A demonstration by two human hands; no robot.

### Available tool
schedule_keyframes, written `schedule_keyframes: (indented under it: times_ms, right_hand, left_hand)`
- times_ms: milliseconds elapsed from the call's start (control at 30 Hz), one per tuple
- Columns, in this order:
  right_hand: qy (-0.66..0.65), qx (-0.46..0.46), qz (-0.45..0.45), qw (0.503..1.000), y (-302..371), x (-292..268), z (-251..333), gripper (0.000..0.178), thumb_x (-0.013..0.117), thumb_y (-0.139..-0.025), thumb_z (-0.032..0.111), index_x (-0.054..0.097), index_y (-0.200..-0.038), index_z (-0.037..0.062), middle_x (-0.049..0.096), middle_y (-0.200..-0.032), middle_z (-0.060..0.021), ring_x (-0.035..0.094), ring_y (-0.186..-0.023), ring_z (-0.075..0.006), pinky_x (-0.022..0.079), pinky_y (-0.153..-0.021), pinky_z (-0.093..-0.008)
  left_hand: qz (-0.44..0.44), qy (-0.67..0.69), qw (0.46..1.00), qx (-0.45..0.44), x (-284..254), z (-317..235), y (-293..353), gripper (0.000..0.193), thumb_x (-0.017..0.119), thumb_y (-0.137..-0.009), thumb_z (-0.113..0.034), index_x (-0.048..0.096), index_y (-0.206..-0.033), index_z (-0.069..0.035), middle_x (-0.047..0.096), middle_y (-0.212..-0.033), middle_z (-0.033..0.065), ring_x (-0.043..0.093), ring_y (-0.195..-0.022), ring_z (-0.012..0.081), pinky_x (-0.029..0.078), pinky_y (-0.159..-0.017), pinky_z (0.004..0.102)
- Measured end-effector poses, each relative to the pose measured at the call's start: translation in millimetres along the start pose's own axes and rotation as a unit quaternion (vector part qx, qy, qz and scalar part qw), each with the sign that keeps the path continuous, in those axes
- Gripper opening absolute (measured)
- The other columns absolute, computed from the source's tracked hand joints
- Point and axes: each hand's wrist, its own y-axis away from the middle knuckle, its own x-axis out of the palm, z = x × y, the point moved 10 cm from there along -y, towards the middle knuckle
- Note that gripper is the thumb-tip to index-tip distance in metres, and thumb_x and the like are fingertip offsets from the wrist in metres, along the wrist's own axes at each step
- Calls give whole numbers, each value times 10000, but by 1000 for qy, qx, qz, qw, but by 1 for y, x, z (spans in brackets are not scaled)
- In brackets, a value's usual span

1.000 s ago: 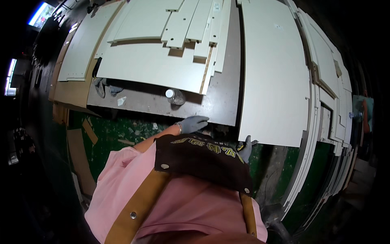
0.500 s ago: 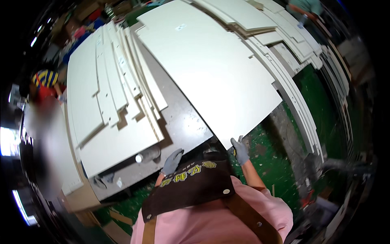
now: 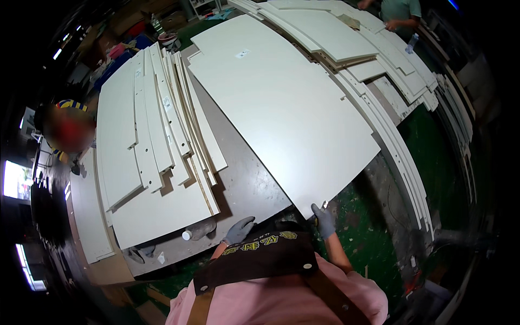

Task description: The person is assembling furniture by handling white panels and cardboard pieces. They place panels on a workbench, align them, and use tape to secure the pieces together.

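A large white panel (image 3: 292, 114) with a small label runs from the far side to me, its near corner jutting over the table edge. My right hand (image 3: 324, 221), in a grey glove, is closed on that corner, thumb on top and other fingers mostly hidden. By its fingertips is a small bright spot I cannot make out. Also gloved in grey, my left hand (image 3: 238, 231) is at the near edge of the grey table (image 3: 244, 179), its fingers stretched out and nothing visible in it. A clear bottle (image 3: 201, 229) with a white cap lies to its left.
Stacked white boards (image 3: 124, 146) cover the left of the table. More boards (image 3: 330, 35) and long strips (image 3: 398, 146) are at the right, above a green floor (image 3: 357, 214). One person (image 3: 398, 13) stands at the far right, another (image 3: 70, 127) at the left.
The whole view has shifted, so the panel, boards and both hands appear lower. My right hand stays on the panel's corner; my left hand stays by the table edge.
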Motion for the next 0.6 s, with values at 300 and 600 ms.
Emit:
schedule_keyframes:
  times_ms: [300,600]
  right_hand:
    - [45,27,186,981,-72,96,24,390,674,-924,428,497,-891,83,660,-685,-123,638,-555,-173,472,-462,-253]
    - [140,52,228,962,-98,153,26,469,627,-951,444,571,-1025,-16,534,-600,-27,516,-467,-140,442,-420,-272]
  left_hand:
    - [-75,-154,985,-17,7,-37,24,501,514,-990,-434,559,-1352,-91,582,-1336,178,529,-1258,349,412,-1068,399]
    - [-169,-28,982,-73,-2,11,97,578,522,-944,-445,556,-1337,-22,574,-1340,217,538,-1249,361,415,-1054,416]
